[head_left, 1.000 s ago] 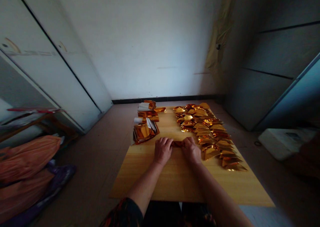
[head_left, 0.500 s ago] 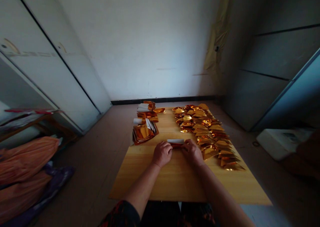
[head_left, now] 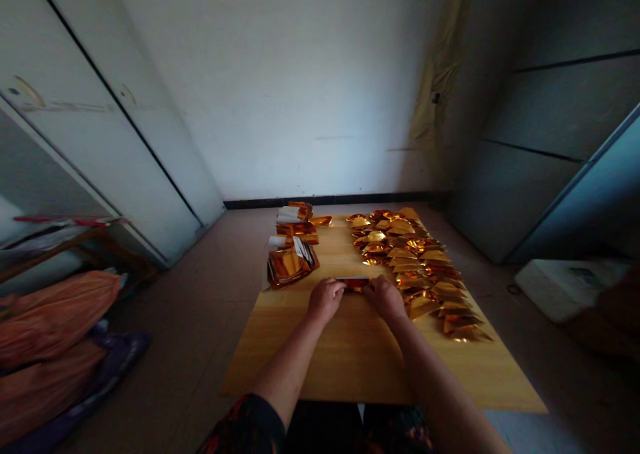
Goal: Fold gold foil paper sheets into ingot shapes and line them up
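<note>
Between my two hands, just above the wooden board, is a sheet of gold foil paper (head_left: 355, 283), folded into a narrow strip with a thin white edge along its far side. My left hand (head_left: 326, 299) is closed on the strip's left end. At the right end, my right hand (head_left: 385, 297) pinches it with curled fingers. The fingertips of both hands are partly hidden. Left of my hands lies a stack of flat gold foil sheets (head_left: 290, 265) with white backs. Many folded gold foil pieces (head_left: 420, 267) lie overlapping in rows to the right.
The wooden board (head_left: 350, 367) reaches from my lap toward the wall (head_left: 300, 94). Cabinets (head_left: 145, 121) stand on the left. Orange cloth or bags (head_left: 55, 314) lie at lower left. A white box (head_left: 550, 287) sits on the floor at right.
The strip's white band has become narrower and more of its gold side shows between my hands. Both hands have stayed at its ends, with small finger movement.
</note>
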`<state>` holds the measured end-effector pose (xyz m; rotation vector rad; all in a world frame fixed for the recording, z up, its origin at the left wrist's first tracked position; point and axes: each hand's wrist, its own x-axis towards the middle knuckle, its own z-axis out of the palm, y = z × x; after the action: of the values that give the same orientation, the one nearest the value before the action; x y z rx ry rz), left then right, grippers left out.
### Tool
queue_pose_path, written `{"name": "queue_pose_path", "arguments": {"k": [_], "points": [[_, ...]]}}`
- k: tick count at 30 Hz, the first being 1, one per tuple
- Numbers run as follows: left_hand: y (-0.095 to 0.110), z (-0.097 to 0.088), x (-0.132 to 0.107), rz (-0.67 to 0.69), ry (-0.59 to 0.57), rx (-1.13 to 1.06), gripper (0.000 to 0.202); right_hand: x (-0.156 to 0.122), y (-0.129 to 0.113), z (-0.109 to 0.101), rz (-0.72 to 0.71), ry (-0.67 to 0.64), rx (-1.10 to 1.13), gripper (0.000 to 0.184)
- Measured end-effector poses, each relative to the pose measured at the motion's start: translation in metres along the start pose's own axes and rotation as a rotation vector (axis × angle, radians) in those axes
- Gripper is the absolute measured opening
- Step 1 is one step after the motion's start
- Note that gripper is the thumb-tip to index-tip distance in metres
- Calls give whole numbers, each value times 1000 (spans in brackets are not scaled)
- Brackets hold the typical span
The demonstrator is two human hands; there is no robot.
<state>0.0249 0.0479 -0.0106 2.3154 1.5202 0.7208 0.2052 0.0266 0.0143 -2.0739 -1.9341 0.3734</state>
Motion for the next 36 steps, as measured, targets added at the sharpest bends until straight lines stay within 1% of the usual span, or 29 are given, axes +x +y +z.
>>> {"name": "queue_pose_path", "arguments": {"k": [6,13,18,23,26,28,30,32,34,36], "points": [[4,3,0,-45,12,62,21,4,-4,-3,32,-51,-58,23],[6,4,-1,-44,18,104,15,8,-2,-1,37,-69,-88,24],[5,5,-1,-42,24,109,15,8,-8,-6,64,-102,-104,23],[7,3,-5,-52,63,150,13,6,-11,-9,72,-112,-102,23],[10,-1,-8,-25,98,238,7,5,-11,-8,86,-83,-112,23],[14,-3,-9,16,102,299,9,3,-13,-5,96,-30,-130,23],[16,-4,-8,52,82,346,15,0,-16,0,75,32,-160,21],[18,-3,-8,75,52,378,20,-3,-19,7,22,70,-188,19],[17,-3,-7,85,24,394,21,-4,-21,13,-37,70,-188,21],[15,-3,-8,83,3,392,21,-4,-23,16,-54,58,-165,22]]}}
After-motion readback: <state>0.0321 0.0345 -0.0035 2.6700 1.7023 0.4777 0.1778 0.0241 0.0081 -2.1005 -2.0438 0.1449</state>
